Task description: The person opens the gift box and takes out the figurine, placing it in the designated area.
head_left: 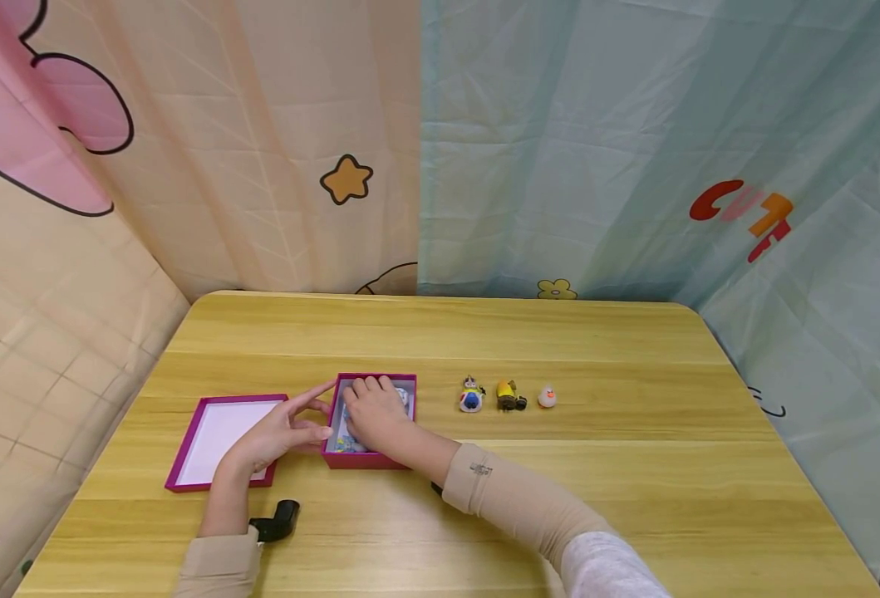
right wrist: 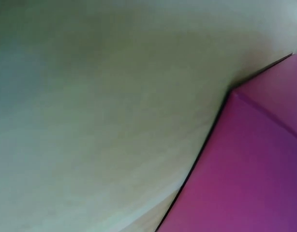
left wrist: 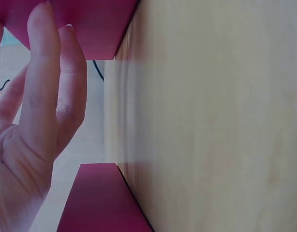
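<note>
A magenta box [head_left: 370, 462] stands on the table with its top uncovered and a light, blue-patterned item [head_left: 350, 444] inside. My right hand [head_left: 380, 418] reaches down into this box, fingers bent over the patterned item. Its fingertips are hidden, so I cannot tell whether they grip it. At the box's left side is my left hand [head_left: 278, 433], its fingers rather straight and resting against the outer wall [left wrist: 90, 29], thumb near the front left corner. The right wrist view shows only the box's outside [right wrist: 255, 169] and the tabletop.
A magenta lid [head_left: 218, 436] with a white inside lies left of the box, partly under the left forearm. Right of the box stand a small white-and-blue figurine [head_left: 472, 396], a yellow-and-black figurine [head_left: 509, 397] and a white duck figure [head_left: 548, 397]. Curtains hang behind the wooden table [head_left: 634, 482].
</note>
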Demonstrator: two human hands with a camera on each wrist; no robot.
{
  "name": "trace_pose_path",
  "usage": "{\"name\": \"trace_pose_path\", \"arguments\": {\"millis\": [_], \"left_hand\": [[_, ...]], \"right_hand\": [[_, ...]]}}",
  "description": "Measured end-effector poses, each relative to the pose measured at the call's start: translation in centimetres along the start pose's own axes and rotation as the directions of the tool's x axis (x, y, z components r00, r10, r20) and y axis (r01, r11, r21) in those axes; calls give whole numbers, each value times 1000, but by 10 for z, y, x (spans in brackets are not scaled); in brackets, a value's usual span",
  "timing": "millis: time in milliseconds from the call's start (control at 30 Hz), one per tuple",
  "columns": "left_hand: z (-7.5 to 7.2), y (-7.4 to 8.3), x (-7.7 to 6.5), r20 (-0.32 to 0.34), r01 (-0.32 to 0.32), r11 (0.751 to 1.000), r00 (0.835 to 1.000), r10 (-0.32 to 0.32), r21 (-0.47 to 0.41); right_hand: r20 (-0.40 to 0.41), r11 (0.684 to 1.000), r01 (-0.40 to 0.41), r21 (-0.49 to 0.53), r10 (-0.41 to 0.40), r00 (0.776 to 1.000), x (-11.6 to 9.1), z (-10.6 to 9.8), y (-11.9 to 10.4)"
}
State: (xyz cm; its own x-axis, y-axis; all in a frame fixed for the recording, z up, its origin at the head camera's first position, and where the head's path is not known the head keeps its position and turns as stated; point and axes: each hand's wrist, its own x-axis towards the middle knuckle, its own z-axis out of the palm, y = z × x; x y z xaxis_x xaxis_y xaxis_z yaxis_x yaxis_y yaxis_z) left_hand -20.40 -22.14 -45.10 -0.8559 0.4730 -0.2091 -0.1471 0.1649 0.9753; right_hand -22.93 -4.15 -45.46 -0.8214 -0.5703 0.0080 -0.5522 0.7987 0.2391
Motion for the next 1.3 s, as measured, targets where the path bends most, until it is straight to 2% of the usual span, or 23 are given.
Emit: {"name": "trace_pose_path", "arguments": {"millis": [267, 700, 1300], "left_hand": [[0, -2, 2, -15, 24, 1000, 1000, -24, 12], [1, -2, 2, -6, 13, 1000, 1000, -13, 4], [2, -2, 1, -26, 28, 1000, 999, -27, 13]], "right_hand": [[-36, 999, 36, 17, -36, 999, -6, -5, 7], [-119, 992, 125, -24, -127, 985, -16, -7, 23], [-206, 989, 147, 10, -142, 968, -44, -18, 58]]}}
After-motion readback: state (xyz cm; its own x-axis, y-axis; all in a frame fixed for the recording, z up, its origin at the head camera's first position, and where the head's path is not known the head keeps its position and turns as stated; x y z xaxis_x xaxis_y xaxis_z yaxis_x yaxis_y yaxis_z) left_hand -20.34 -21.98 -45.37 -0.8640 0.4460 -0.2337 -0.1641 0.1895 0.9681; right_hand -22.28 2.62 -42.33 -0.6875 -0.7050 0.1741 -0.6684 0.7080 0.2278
